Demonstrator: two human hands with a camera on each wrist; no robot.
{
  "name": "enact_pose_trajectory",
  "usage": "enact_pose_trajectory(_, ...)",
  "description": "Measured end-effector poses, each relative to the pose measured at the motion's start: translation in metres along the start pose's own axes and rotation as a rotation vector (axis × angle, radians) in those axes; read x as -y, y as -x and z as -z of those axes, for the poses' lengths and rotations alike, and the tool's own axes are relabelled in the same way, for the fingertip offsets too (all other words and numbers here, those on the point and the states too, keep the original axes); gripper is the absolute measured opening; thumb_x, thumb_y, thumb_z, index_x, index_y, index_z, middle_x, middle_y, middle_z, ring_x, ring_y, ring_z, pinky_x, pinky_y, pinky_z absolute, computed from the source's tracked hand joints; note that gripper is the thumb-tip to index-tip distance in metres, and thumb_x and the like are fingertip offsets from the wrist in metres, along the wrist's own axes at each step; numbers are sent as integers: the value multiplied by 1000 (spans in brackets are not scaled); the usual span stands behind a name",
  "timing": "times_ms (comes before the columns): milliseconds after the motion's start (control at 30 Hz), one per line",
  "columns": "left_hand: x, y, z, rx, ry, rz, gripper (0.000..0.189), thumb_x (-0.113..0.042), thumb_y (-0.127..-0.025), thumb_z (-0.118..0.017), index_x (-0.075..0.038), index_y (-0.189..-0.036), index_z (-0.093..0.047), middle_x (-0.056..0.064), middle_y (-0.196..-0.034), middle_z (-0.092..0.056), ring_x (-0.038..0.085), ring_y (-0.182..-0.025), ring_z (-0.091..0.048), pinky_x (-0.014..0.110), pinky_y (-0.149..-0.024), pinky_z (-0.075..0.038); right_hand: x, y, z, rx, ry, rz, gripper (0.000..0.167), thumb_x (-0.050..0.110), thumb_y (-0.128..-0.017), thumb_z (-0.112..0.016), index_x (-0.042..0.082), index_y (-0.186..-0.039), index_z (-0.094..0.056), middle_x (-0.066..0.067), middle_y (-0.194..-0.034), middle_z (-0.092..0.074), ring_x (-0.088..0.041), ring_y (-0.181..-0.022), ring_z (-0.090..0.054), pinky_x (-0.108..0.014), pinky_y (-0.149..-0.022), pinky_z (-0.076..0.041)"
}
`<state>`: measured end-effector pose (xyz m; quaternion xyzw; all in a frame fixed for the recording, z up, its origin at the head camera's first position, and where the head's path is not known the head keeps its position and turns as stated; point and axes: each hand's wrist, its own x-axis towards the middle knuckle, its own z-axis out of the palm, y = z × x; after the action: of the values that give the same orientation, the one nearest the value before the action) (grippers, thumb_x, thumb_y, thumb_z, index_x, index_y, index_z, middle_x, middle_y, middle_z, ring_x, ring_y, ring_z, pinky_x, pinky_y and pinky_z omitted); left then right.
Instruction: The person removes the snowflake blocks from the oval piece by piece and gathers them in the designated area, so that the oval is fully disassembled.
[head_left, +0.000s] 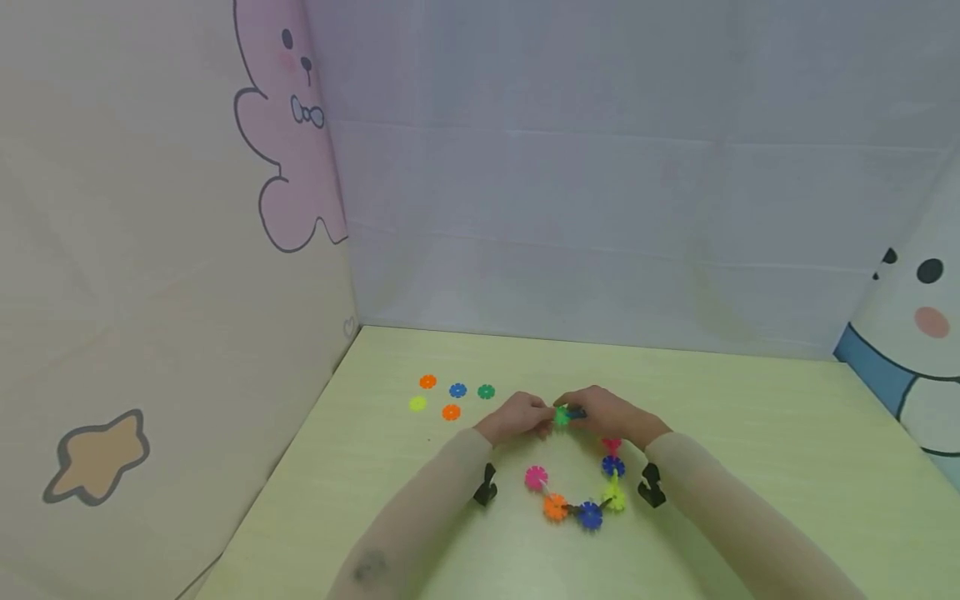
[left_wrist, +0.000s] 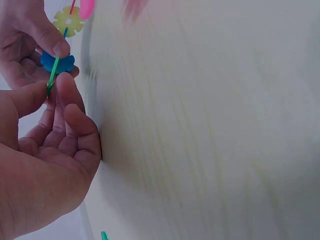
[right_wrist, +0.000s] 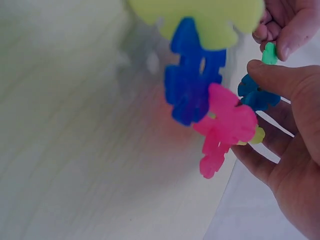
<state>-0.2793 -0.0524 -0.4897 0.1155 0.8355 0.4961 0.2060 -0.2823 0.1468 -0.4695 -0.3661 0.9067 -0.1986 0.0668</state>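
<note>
My left hand (head_left: pixel 517 414) pinches a green notched plastic disc (head_left: pixel 561 416) between thumb and fingertip. Against its edge, my right hand (head_left: pixel 606 414) holds a blue disc (right_wrist: pixel 257 95); in the left wrist view the green disc, seen edge-on, meets this blue disc. Whether they are fully interlocked I cannot tell. From the right hand a curved chain of joined discs runs toward me: a pink disc (head_left: pixel 612 447), a dark blue disc (head_left: pixel 613 466), a yellow disc (head_left: pixel 614 498), another blue disc (head_left: pixel 590 517), an orange disc (head_left: pixel 556 507) and a pink end disc (head_left: pixel 536 477).
Left of the hands, several loose discs lie flat on the pale wooden table (head_left: pixel 750 500): an orange disc (head_left: pixel 427 382), a blue disc (head_left: pixel 457 390), a green disc (head_left: pixel 486 392), a yellow disc (head_left: pixel 417 403) and another orange disc (head_left: pixel 451 412). Cloth walls (head_left: pixel 525 208) border the table.
</note>
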Motion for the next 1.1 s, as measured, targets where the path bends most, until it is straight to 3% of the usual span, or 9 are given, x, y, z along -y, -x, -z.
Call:
enact_pose_trajectory(100,1,-1,0,-11,2,4,22,-20,-94,-59,-2,-85,-68,3,-72,-65,12,-65,-59,22,-65,-47,1,-1,-1,-8,-1,11,32,10,-88,-66,6,-119,-62,-7,-110,-66,-24,-98,-62,-42,-86,-48)
enact_pose_trajectory(333,2,-1,1,-33,26,-9,21,-17,-93,-58,-1,-84,-67,4,-73,-65,12,-65,-58,23,-62,-47,-3,3,-1,-28,64,-71,29,8,-86,-68,5,-115,-63,-8,-110,-63,-28,-105,-58,-45,-91,-45)
enact_pose_trajectory(1100,0,3,2,-23,-8,-12,19,-17,-90,-59,-2,-82,-66,4,-70,-64,13,-66,-54,23,-66,-43,-10,10,1,-36,41,-46,23,2,-84,-68,7,-106,-66,-5,-106,-65,-26,-102,-60,-43,-88,-47)
